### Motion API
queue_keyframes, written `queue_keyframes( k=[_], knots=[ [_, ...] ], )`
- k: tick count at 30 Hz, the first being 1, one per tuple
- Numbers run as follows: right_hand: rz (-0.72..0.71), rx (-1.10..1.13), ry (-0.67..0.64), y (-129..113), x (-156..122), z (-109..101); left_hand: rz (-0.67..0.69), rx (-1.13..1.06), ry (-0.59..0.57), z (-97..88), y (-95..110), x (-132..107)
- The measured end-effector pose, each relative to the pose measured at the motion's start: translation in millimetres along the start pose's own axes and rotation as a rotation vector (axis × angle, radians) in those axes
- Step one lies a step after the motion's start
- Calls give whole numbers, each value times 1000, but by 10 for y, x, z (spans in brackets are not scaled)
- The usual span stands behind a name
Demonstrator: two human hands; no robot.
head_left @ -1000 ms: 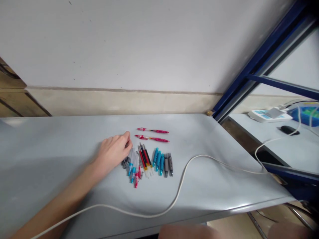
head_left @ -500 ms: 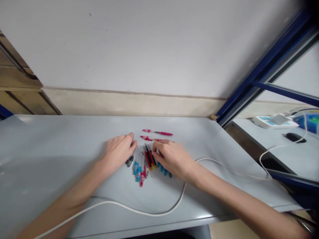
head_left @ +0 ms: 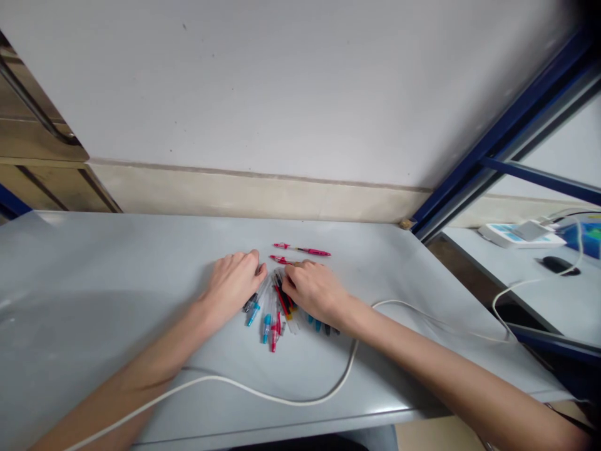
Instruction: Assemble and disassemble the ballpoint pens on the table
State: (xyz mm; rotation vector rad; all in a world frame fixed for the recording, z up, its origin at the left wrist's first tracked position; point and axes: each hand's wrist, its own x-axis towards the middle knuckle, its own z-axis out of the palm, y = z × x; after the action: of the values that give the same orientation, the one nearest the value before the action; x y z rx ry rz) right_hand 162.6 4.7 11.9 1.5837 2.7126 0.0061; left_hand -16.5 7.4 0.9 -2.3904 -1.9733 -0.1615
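Bunched clear pen barrels with blue grips (head_left: 267,328) and a pink one with a pink clip (head_left: 275,337) lie between my hands on the grey table. Pen refills (head_left: 283,300) in black, red and yellow fan out among them. My left hand (head_left: 236,280) rests at the left of the bunch with fingers curled. Its fingertips are hidden. My right hand (head_left: 313,289) is closed over the right side of the refills, and what its fingers pinch is hidden. Blue and dark pen ends (head_left: 318,326) show below it. Beyond lie a pink pen (head_left: 314,252) and a second pink pen (head_left: 280,259).
A white cable (head_left: 263,394) curves across the table's front and on to the right. A blue metal frame (head_left: 469,138) rises at the right, with a black mouse (head_left: 558,265) and a white power strip (head_left: 516,235) behind it. A wall closes the back.
My left hand has moved slightly right, closer to the bunch. The blue-gripped barrels have spread apart, one turning to the left. My right hand has closed down over the refills.
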Motion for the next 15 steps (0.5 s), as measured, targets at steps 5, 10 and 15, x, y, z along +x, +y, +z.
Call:
queue_keyframes(
  k=[5, 10, 15],
  knots=[
    [-11, -9, 7, 39, -15, 12, -14, -15, -6, 11, 13, 10],
    [-14, -25, 40, 33, -45, 22, -37, -59, 3, 12, 32, 30],
    [-14, 9, 60, 36, -63, 68, -36, -117, 41, 28, 40, 44]
  ],
)
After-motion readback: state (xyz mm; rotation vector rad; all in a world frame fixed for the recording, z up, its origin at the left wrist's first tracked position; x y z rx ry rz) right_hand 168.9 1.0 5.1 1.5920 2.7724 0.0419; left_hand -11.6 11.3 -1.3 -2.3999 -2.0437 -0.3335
